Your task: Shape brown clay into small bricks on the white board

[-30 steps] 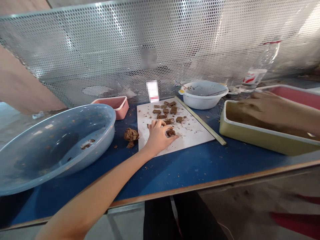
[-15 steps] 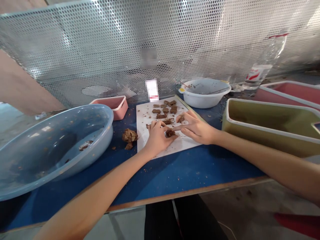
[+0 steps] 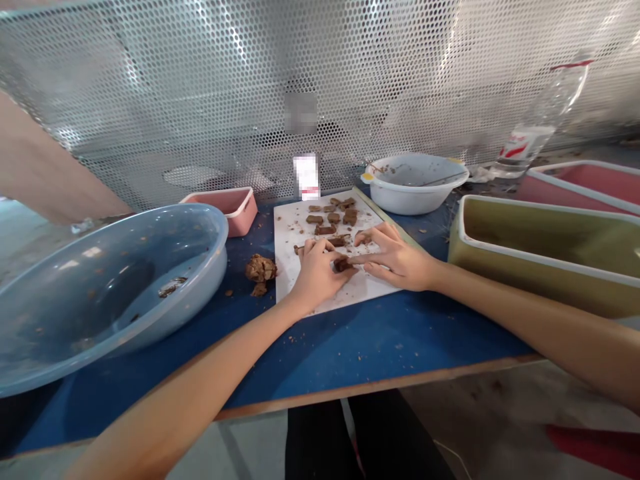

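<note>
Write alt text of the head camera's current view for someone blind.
The left hand holds a brown lump on a white sheet as the right hand touches it. Brown pieces lie beyond; a blue tub stands left, a green box right.

The small brown clay-like lump (image 3: 341, 265) is partly covered by the bare left hand (image 3: 316, 273) and bare right hand (image 3: 397, 259). At the left, the large blue oval plastic basin (image 3: 165, 227) is cut off by the view's edge. At the right, the olive-green rectangular box (image 3: 530, 281) is likewise cropped, and the pink white-rimmed box (image 3: 595, 177) beyond it is partly hidden. At the far side, the white rectangle (image 3: 308, 175) is blurred.
</note>
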`<state>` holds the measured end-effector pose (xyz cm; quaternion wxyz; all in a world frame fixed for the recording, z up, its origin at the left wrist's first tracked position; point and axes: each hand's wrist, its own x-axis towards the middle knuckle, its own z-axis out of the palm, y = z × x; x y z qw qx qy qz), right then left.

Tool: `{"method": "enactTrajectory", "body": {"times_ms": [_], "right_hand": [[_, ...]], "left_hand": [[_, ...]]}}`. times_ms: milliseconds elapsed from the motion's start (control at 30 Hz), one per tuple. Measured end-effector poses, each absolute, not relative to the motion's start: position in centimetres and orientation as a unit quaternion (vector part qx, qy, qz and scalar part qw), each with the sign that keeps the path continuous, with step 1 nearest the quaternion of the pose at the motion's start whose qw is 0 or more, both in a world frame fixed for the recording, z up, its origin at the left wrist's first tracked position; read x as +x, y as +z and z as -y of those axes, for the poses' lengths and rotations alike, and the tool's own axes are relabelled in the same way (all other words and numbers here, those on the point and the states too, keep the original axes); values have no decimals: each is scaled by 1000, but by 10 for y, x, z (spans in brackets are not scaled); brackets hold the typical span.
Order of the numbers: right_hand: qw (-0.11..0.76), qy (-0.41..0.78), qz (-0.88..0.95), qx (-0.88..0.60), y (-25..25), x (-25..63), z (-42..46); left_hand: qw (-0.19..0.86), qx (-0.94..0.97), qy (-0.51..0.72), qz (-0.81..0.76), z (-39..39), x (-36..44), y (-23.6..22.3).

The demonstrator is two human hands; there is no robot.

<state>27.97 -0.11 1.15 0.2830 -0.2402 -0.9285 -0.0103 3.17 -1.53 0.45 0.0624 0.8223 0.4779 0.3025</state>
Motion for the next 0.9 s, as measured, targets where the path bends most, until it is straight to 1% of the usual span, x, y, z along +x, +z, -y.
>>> {"method": "enactTrajectory", "body": {"times_ms": [100,267,433,567,667,900], "right_hand": [[292,-22,924,-245,12,280,2],[272,-13,931,-242,11,280,2],[295,-39,924,-242,12,280,2],[272,-55,932,-233,14,280,2],[275,-85,926,-245,15,281,3],[265,-87,932,-232,16,280,4]], "left_hand": [[66,822,302,-479,15,32,5],[66,822,300,-479,15,32,4],[69,824,301,-475,15,31,4],[68,825,298,-474,15,31,4],[68,826,301,-472,15,31,4],[67,824,295,-478,17,33,7]]}}
